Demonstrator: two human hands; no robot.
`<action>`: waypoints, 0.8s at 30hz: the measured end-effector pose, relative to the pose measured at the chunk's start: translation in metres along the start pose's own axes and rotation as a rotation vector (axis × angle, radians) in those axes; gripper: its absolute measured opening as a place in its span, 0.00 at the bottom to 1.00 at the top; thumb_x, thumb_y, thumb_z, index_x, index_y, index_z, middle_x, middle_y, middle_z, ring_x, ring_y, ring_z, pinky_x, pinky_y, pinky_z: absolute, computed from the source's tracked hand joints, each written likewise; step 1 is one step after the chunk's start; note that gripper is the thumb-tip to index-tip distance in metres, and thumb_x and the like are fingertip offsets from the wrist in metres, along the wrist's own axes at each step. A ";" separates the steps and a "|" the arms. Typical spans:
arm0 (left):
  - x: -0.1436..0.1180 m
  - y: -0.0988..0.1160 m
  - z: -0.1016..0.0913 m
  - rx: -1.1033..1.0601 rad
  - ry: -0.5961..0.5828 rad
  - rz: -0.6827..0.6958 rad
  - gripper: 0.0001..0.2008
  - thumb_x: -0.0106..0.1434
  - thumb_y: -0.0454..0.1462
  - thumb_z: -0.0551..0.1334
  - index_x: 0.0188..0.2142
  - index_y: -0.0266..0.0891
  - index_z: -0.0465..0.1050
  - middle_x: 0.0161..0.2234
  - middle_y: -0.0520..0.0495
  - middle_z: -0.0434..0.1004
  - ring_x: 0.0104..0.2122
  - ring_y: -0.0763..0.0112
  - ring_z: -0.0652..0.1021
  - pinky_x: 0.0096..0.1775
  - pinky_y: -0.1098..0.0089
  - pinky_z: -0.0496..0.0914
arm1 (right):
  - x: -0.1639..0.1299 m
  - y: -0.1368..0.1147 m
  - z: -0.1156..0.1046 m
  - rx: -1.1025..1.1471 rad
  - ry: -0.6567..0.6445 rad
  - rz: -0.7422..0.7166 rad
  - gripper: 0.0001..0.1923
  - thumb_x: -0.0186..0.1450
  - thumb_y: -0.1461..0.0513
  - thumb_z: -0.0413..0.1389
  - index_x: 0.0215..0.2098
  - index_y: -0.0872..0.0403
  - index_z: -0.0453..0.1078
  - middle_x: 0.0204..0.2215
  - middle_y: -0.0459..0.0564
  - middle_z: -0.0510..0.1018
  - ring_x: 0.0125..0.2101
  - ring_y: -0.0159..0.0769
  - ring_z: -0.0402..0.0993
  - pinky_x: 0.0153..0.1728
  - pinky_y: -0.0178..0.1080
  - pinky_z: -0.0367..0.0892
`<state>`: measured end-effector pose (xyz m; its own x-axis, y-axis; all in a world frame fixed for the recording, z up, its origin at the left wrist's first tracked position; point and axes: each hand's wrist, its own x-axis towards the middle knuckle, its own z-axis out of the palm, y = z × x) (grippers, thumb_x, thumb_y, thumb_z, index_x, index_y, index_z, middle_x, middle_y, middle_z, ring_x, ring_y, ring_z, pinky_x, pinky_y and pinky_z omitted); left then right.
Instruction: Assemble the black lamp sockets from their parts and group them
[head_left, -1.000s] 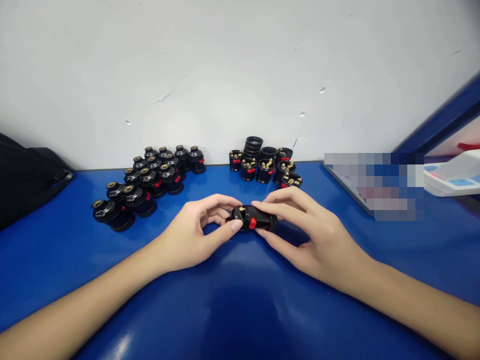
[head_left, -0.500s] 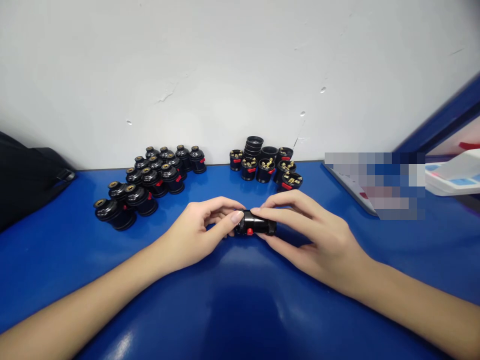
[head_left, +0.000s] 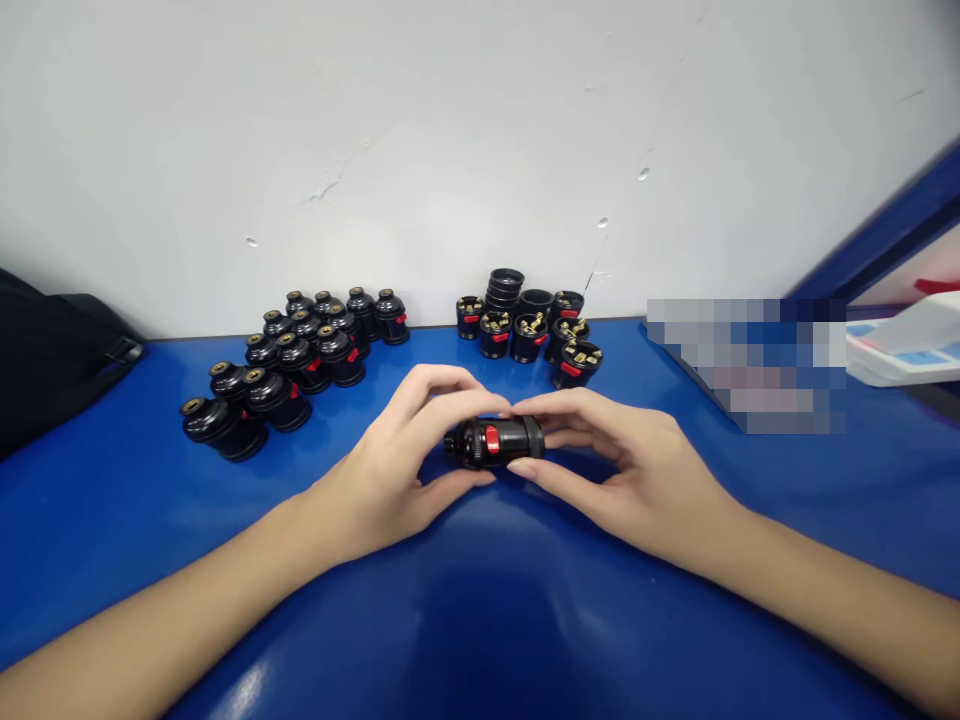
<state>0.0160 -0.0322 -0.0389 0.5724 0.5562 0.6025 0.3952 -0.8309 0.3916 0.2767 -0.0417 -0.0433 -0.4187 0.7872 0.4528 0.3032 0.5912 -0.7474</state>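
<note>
**Now: one lamp holder in hand, closed-up pile larger than the open pile**

Currently we hold a single black lamp holder [head_left: 493, 441] with a red switch tab between both hands, lying sideways just above the blue table [head_left: 480, 600], roughly at the middle of the view. Our left hand [head_left: 397, 470] pinches its left end, thumb below and fingers arched over the top; our right hand [head_left: 630, 475] clasps the right end the same way. Both grips are closed on the part, and the fingertips of the two hands nearly meet on top of it. The two halves look joined; we cannot tell whether they are fully seated.

Progress, as judged from how the piles lie:
- Done: a cluster of capped lamp holders [head_left: 292, 370] stands at rear left, brass-ringed tops up, about a dozen or more.
- Left: a smaller group of open socket bodies [head_left: 536, 335] at rear centre shows bare brass contacts, with a stack of black rings [head_left: 505, 290] behind them against the white wall [head_left: 450, 130].

We judge the work more than half through, with the piece in hand near completion.

A black bag [head_left: 52, 350] lies at far left.
</note>
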 end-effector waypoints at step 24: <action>-0.001 -0.002 -0.001 -0.029 -0.027 0.006 0.28 0.70 0.38 0.72 0.64 0.47 0.63 0.54 0.42 0.77 0.54 0.59 0.80 0.56 0.57 0.76 | 0.002 -0.001 0.000 0.038 -0.005 0.067 0.16 0.68 0.58 0.70 0.51 0.51 0.77 0.44 0.49 0.89 0.39 0.41 0.91 0.47 0.41 0.88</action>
<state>0.0140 -0.0311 -0.0396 0.5937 0.5512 0.5862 0.3713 -0.8340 0.4081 0.2760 -0.0413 -0.0413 -0.4028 0.8236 0.3992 0.2980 0.5304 -0.7936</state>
